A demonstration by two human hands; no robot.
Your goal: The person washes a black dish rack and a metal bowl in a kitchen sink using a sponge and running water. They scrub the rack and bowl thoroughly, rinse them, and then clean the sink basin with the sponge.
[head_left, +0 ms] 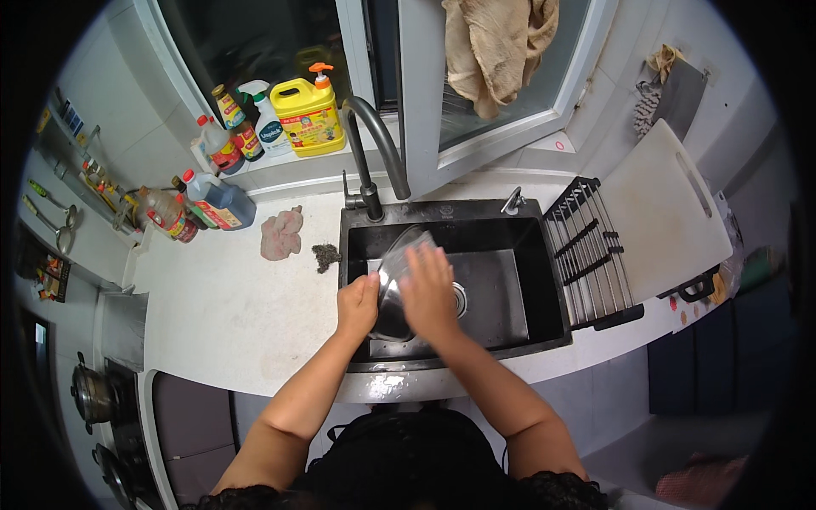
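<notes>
Over the left part of the black sink (540, 327), my left hand (358, 304) is closed on the near left edge of a clear, shiny, rounded piece (394, 265). It looks like a glass lid or a shallow bowl; I cannot tell which. My right hand (429, 293) lies against its surface with fingers stretched out, a little smeared by motion, and covers much of it. The piece is tilted. Behind it rises the dark tap (367, 166), its spout curved over the sink's back edge. No stream of water is visible.
Left of the sink lie a dark scouring pad (325, 257) and a pinkish cloth (281, 233). Several bottles and a yellow pump jug (308, 119) line the back. To the right are a dish rack (595, 255) and a white cutting board (671, 212). An open window sash (501, 144) juts in behind.
</notes>
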